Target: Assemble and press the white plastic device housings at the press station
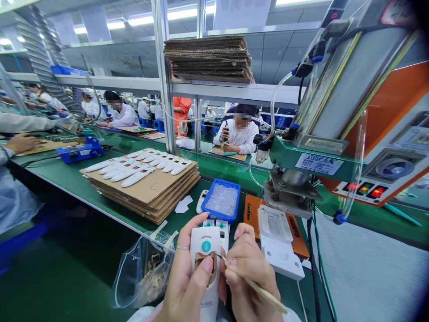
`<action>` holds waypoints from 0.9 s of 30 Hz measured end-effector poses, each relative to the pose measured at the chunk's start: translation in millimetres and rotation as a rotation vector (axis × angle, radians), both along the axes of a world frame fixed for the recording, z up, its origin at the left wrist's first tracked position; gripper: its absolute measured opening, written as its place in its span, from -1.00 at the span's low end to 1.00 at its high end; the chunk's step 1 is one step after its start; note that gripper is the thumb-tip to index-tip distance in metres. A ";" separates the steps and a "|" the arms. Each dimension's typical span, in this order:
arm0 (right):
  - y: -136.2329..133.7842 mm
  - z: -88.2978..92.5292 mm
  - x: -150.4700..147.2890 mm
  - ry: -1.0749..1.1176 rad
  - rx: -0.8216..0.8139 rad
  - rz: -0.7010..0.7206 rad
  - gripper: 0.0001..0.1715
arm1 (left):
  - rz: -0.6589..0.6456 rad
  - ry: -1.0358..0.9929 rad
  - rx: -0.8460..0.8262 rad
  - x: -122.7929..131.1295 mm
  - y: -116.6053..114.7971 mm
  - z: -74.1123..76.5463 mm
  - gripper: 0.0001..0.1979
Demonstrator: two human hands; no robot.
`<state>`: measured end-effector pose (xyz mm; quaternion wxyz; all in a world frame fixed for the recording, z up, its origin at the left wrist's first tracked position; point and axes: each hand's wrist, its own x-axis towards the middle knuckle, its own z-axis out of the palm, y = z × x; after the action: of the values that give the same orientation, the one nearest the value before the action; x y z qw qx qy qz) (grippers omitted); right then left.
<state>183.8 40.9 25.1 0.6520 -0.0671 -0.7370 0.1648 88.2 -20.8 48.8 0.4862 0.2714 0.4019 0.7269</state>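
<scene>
My left hand (pixel 184 273) is wrapped round a white handheld plastic casing (pixel 206 237), its thumb lying across the rectangular opening. The casing has a round teal spot above that opening and faint lettering low on its body. Pinched in my right hand (pixel 251 268) is a thin beige stick-like tool (pixel 263 293); its fine dark tip meets the right edge of the opening. I cannot make out whether it is a brush. Just behind my hands lie white pieces with teal marks (pixel 223 226), partly hidden by the casing.
Several white casings lie on stacked cardboard (pixel 150 184) at left. A blue tray (pixel 237 201) holds small clear pieces. Right of it, a press (pixel 291 179) stands over white fixtures (pixel 281 259). A plastic bag (pixel 134 273) hangs at the table edge. Co-workers sit beyond and at left.
</scene>
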 end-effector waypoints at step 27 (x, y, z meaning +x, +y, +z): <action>13.9 -16.3 -34.8 -0.309 -0.137 0.136 -0.59 | 0.138 0.126 -0.028 -65.3 7.0 -43.7 -0.39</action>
<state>149.0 54.8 8.8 0.5122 -0.0858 -0.8184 0.2462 22.9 -13.8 5.1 0.4125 0.2812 0.4596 0.7345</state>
